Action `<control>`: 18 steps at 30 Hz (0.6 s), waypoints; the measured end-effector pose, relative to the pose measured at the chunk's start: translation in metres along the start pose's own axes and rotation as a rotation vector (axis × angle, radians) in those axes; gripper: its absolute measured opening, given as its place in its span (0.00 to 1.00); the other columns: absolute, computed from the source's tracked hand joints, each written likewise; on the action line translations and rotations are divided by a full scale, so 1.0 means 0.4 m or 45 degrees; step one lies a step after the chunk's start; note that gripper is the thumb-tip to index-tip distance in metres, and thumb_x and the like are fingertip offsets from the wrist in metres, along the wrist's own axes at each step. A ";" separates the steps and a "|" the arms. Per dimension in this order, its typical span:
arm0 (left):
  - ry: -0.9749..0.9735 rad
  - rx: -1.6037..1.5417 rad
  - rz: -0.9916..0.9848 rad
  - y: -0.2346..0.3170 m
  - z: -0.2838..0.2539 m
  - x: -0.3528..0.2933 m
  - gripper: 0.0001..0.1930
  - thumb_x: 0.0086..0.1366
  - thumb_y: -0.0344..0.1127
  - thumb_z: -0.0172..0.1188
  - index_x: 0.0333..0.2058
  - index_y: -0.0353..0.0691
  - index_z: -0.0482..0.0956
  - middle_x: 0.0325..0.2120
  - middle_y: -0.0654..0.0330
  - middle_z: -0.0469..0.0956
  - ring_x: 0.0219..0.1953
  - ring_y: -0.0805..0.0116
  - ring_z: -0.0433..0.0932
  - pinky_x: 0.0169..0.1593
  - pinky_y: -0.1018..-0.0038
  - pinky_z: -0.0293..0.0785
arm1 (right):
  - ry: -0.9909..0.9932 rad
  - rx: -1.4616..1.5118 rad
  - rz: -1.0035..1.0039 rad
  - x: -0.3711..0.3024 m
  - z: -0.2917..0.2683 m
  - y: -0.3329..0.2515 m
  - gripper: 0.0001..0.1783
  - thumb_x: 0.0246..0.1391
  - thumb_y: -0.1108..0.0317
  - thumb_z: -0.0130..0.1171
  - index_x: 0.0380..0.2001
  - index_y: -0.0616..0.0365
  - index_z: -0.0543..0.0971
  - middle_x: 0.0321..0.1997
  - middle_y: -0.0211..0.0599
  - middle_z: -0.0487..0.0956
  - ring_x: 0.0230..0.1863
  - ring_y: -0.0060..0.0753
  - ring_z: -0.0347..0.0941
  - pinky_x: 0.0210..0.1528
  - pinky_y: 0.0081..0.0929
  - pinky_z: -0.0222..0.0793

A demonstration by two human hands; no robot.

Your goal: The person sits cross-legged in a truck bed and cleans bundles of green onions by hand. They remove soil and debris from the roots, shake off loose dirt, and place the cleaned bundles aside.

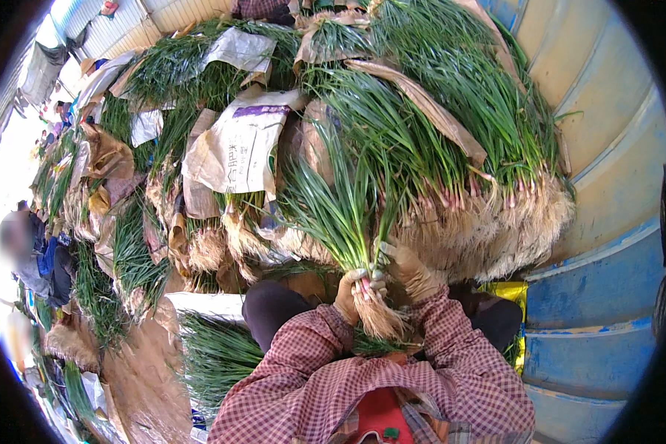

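A bunch of green garlic [353,235] stands in front of my chest, leaves up and pale roots hanging down. My gloved left hand [348,294] is closed round its lower stems, just above the roots. From the other side, my gloved right hand [413,275] closes on the stems too, with its fingertips around a stalk at the bunch's right edge. Just beyond my hands lies a big heap of green garlic [444,148], its pinkish stems and tangled roots facing me. More green garlic [218,355] lies by my left knee.
Printed sacks [240,140] cover parts of the piles ahead and to the left. A curved blue and beige wall [592,296] rises close on my right. Brown sheeting [144,377] covers the ground at lower left. Another person [33,255] sits at far left.
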State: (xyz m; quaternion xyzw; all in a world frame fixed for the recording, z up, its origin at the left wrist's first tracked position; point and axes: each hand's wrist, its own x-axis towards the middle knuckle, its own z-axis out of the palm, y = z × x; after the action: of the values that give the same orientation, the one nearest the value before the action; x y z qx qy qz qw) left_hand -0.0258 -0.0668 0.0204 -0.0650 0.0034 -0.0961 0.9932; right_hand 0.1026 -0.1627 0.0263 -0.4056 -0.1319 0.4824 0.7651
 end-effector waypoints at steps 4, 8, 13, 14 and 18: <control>0.006 0.181 0.095 0.027 -0.081 -0.022 0.11 0.54 0.35 0.55 0.35 0.37 0.71 0.26 0.63 0.72 0.26 0.75 0.70 0.33 0.72 0.71 | 0.672 -0.943 -0.123 -0.012 0.038 0.025 0.20 0.53 0.54 0.51 0.32 0.64 0.75 0.29 0.37 0.74 0.31 0.28 0.68 0.34 0.28 0.63; -0.313 -0.161 0.159 -0.028 0.047 -0.026 0.10 0.53 0.32 0.54 0.36 0.40 0.72 0.23 0.64 0.71 0.26 0.74 0.70 0.35 0.71 0.71 | 0.506 -1.883 0.231 -0.036 -0.180 0.131 0.22 0.51 0.51 0.53 0.32 0.63 0.75 0.33 0.44 0.77 0.33 0.34 0.72 0.34 0.31 0.66; -0.101 0.187 0.403 -0.009 0.049 -0.019 0.23 0.58 0.34 0.53 0.51 0.37 0.60 0.33 0.62 0.68 0.36 0.71 0.72 0.49 0.64 0.68 | 0.691 -2.005 -0.180 -0.047 -0.061 -0.096 0.24 0.51 0.49 0.53 0.41 0.60 0.74 0.40 0.44 0.77 0.40 0.41 0.73 0.42 0.37 0.68; -0.077 0.118 0.311 -0.020 0.056 -0.010 0.25 0.58 0.34 0.53 0.53 0.37 0.59 0.33 0.63 0.68 0.36 0.71 0.71 0.49 0.64 0.68 | 0.863 -2.047 -0.185 -0.032 -0.046 -0.163 0.25 0.51 0.49 0.52 0.44 0.59 0.73 0.40 0.43 0.77 0.41 0.41 0.73 0.43 0.37 0.68; -0.066 0.189 0.123 -0.021 0.044 0.005 0.23 0.58 0.34 0.53 0.51 0.36 0.62 0.31 0.62 0.68 0.33 0.68 0.70 0.47 0.65 0.71 | 0.779 -2.489 0.035 0.041 -0.120 -0.198 0.20 0.55 0.54 0.49 0.43 0.57 0.73 0.38 0.41 0.76 0.37 0.33 0.74 0.40 0.33 0.71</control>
State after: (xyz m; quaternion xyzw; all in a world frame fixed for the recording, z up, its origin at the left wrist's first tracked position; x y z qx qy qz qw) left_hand -0.0253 -0.0732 0.0388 0.0064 -0.0265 -0.0464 0.9986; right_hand 0.1892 -0.1889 0.0520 -0.9591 -0.2620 0.0486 0.0952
